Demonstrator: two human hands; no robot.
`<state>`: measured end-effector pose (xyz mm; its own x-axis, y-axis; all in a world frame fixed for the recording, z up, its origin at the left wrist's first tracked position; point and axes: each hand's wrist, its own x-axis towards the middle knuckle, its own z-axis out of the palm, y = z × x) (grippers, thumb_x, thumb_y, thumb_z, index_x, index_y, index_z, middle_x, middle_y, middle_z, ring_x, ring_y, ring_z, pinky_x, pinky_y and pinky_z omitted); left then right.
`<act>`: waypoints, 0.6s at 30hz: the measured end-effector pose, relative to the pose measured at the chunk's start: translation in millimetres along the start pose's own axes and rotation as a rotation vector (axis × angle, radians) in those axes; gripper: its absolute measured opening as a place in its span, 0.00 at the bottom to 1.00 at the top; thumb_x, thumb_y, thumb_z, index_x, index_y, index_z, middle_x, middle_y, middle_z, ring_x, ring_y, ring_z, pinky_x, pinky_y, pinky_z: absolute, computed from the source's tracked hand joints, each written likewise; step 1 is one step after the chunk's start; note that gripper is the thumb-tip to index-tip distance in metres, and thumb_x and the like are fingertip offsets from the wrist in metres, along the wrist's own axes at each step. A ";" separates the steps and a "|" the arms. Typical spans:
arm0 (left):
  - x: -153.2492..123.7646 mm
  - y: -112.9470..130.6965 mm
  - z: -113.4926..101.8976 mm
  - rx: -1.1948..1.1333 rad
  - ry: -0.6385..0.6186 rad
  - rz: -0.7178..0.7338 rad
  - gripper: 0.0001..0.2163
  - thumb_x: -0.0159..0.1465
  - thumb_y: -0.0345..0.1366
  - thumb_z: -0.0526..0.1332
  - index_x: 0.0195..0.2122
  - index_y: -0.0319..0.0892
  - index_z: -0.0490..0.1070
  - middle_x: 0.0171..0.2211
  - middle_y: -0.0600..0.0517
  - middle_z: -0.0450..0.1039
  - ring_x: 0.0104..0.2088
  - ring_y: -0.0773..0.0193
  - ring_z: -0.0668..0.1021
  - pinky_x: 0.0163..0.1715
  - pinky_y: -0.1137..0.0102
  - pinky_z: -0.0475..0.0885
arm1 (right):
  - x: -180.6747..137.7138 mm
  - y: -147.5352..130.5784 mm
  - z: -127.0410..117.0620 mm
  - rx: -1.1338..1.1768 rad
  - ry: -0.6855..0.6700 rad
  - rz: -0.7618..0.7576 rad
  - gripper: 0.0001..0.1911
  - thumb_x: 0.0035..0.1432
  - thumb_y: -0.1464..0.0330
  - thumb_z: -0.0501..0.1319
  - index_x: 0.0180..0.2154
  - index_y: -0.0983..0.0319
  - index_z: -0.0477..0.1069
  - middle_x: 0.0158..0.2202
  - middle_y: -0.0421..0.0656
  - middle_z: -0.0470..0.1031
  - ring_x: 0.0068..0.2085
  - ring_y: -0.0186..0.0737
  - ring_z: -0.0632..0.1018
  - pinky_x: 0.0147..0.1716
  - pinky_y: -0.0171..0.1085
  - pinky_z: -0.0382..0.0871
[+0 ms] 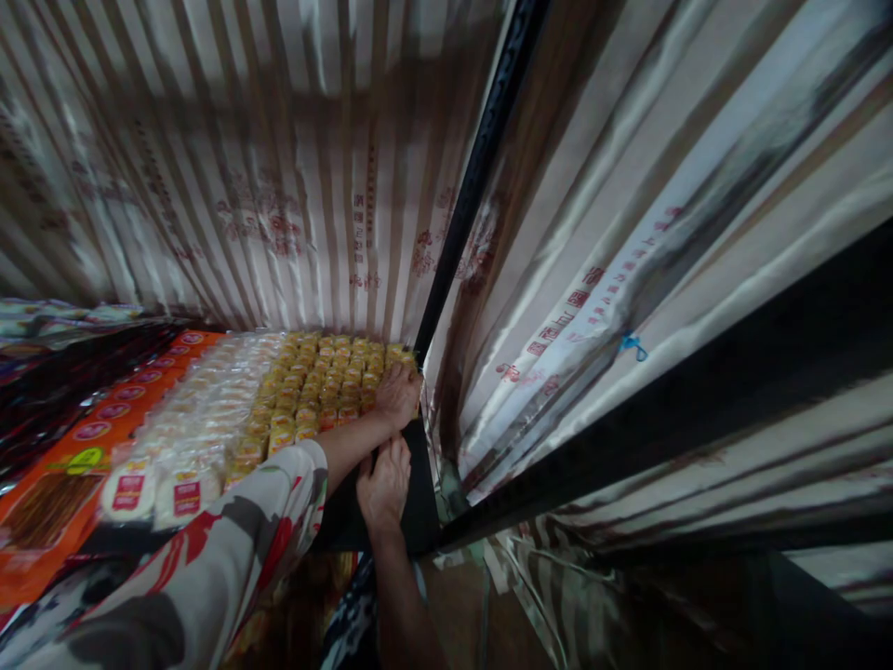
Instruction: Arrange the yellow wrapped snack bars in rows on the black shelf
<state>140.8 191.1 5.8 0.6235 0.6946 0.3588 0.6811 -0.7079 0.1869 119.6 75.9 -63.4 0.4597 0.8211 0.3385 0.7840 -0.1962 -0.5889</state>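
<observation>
The yellow packets (322,383) lie in rows left of and beyond your left hand (398,395); your right hand (386,481) is nearer you, by the black shelf (421,489). I can't tell whether either grips anything.

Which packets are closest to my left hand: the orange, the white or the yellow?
The yellow packets, in rows at the right: your left hand is at their right edge, while the white packets and the orange packaging lie farther left.
</observation>
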 end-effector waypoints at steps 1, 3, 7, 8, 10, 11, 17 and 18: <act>-0.4 -0.5 0.7 -0.007 0.005 0.005 0.12 0.62 0.28 0.51 0.43 0.39 0.70 0.41 0.44 0.65 0.46 0.56 0.64 0.47 0.63 0.62 | 0.1 -0.5 -0.6 -0.002 -0.002 0.001 0.23 0.53 0.73 0.49 0.52 0.65 0.64 0.54 0.53 0.64 0.57 0.51 0.60 0.51 0.49 0.58; -0.9 -1.7 2.5 -0.031 0.012 0.019 0.12 0.62 0.28 0.51 0.44 0.40 0.70 0.42 0.45 0.64 0.48 0.56 0.63 0.47 0.63 0.62 | 0.3 -1.3 -1.8 -0.010 -0.006 0.002 0.24 0.52 0.73 0.50 0.52 0.66 0.63 0.55 0.54 0.62 0.58 0.52 0.59 0.52 0.50 0.58; -1.0 -3.8 6.5 -0.068 0.009 0.052 0.12 0.62 0.29 0.51 0.44 0.43 0.71 0.45 0.45 0.62 0.50 0.56 0.61 0.48 0.63 0.62 | -0.7 -1.1 -2.1 -0.023 0.000 -0.015 0.23 0.52 0.73 0.51 0.51 0.66 0.64 0.58 0.55 0.57 0.59 0.53 0.57 0.53 0.51 0.57; -0.9 -4.2 7.1 -0.069 0.007 0.061 0.12 0.62 0.29 0.51 0.43 0.43 0.71 0.46 0.45 0.62 0.51 0.56 0.61 0.48 0.63 0.62 | -1.1 -0.5 -1.7 -0.025 -0.001 -0.015 0.23 0.52 0.73 0.51 0.51 0.66 0.64 0.58 0.55 0.56 0.59 0.53 0.56 0.52 0.52 0.57; -0.8 -4.8 7.7 -0.067 0.004 0.081 0.12 0.63 0.30 0.51 0.43 0.42 0.71 0.46 0.45 0.62 0.51 0.56 0.60 0.48 0.63 0.62 | -1.8 1.2 -0.5 -0.028 -0.006 -0.013 0.23 0.52 0.73 0.51 0.52 0.66 0.64 0.59 0.56 0.56 0.60 0.54 0.56 0.51 0.53 0.58; -0.8 -5.0 7.6 -0.066 0.003 0.093 0.12 0.63 0.30 0.51 0.43 0.42 0.72 0.46 0.44 0.62 0.51 0.55 0.60 0.49 0.62 0.62 | -2.0 2.1 0.0 -0.027 -0.007 -0.017 0.23 0.53 0.73 0.50 0.51 0.66 0.64 0.59 0.56 0.56 0.60 0.54 0.55 0.51 0.53 0.58; -3.6 -6.0 4.1 -0.059 0.002 0.137 0.12 0.62 0.30 0.52 0.43 0.41 0.72 0.50 0.43 0.60 0.54 0.54 0.58 0.51 0.61 0.61 | -1.3 3.8 -0.7 -0.005 0.017 -0.048 0.22 0.53 0.75 0.49 0.50 0.65 0.66 0.60 0.54 0.55 0.61 0.51 0.53 0.53 0.52 0.57; -4.7 -5.9 3.6 -0.062 0.001 0.143 0.12 0.61 0.30 0.53 0.44 0.41 0.72 0.50 0.43 0.60 0.55 0.53 0.58 0.52 0.60 0.60 | -1.2 3.6 -1.2 -0.003 0.015 -0.047 0.21 0.53 0.75 0.49 0.49 0.66 0.67 0.59 0.54 0.55 0.61 0.51 0.54 0.54 0.52 0.57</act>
<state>135.2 192.5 -0.3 0.7119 0.5863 0.3865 0.5606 -0.8060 0.1900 122.3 73.6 -65.1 0.4285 0.8212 0.3769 0.8061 -0.1591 -0.5700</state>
